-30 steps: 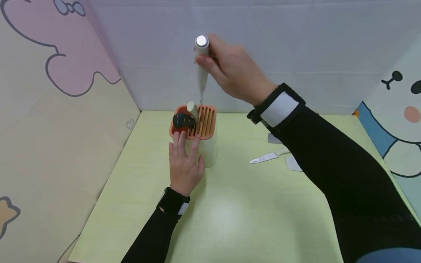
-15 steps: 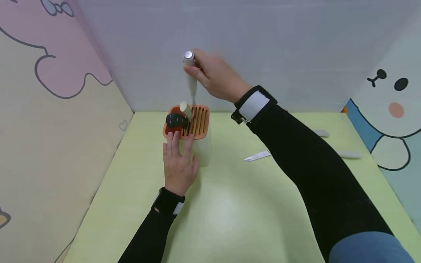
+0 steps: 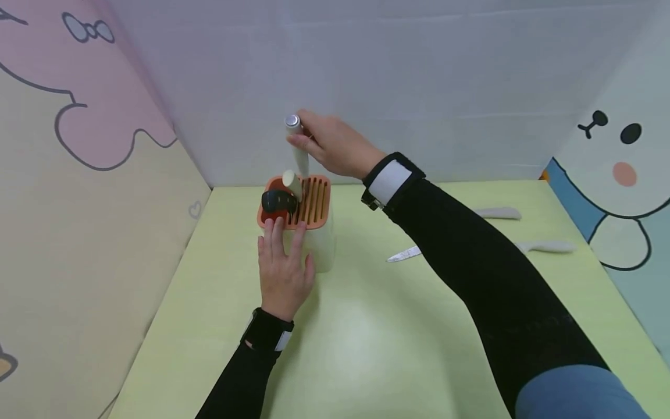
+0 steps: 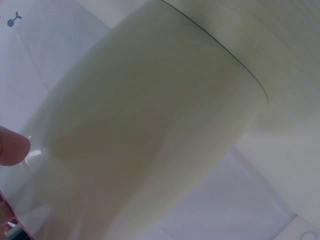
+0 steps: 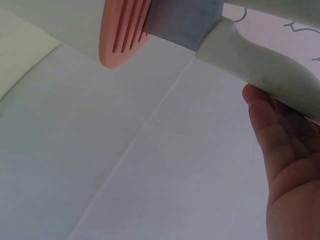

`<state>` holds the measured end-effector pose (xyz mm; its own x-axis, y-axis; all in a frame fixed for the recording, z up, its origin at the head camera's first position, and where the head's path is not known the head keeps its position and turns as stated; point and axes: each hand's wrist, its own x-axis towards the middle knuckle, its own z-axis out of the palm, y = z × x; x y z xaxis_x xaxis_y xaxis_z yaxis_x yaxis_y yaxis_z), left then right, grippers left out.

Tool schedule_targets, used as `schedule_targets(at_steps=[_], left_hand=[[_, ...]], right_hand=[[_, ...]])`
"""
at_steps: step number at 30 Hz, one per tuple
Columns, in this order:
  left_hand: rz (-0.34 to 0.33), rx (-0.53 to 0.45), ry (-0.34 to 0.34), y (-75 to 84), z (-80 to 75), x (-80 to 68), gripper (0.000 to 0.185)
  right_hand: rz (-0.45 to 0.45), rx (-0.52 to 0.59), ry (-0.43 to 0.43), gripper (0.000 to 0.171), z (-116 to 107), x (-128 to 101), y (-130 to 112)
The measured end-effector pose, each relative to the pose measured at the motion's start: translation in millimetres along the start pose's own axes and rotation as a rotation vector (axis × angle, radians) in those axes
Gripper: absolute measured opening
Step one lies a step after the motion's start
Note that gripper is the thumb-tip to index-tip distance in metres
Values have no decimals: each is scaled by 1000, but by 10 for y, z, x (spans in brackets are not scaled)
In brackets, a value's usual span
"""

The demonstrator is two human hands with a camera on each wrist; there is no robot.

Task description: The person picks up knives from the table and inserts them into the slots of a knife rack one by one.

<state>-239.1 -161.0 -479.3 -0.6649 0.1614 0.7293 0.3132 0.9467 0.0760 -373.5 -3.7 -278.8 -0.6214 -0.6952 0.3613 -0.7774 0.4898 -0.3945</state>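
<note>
Fingers of the right hand (image 3: 335,148) are pinched around the cream handle of a steel-capped kitchen knife (image 3: 296,145), which is held upright with its blade part-way down a slot of the cream knife block with an orange slotted top (image 3: 309,215). The block's near face is pressed by the left hand (image 3: 282,267), fingers straight and together. A black-handled tool (image 3: 277,202) and a second cream handle (image 3: 292,183) are seen in the block. On the pale green table (image 3: 366,349), a small patterned knife (image 3: 403,255) and two cream-handled knives (image 3: 544,247) are laid to the right.
</note>
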Motion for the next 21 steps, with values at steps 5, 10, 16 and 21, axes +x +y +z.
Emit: schedule_targets(at_steps=[5, 10, 16, 21], left_hand=[[3, -9, 10, 4, -8, -5, 69], [8, -16, 12, 0, -17, 3, 71], [5, -15, -2, 10, -13, -13, 71], [-5, -13, -9, 28, -20, -18, 69]], right_hand=[[-22, 6, -1, 27, 44, -39, 21], [-28, 18, -13, 25, 91, -74, 48], [-18, 39, -21, 23, 138, -127, 87], [-31, 46, -5, 23, 187, -156, 130]])
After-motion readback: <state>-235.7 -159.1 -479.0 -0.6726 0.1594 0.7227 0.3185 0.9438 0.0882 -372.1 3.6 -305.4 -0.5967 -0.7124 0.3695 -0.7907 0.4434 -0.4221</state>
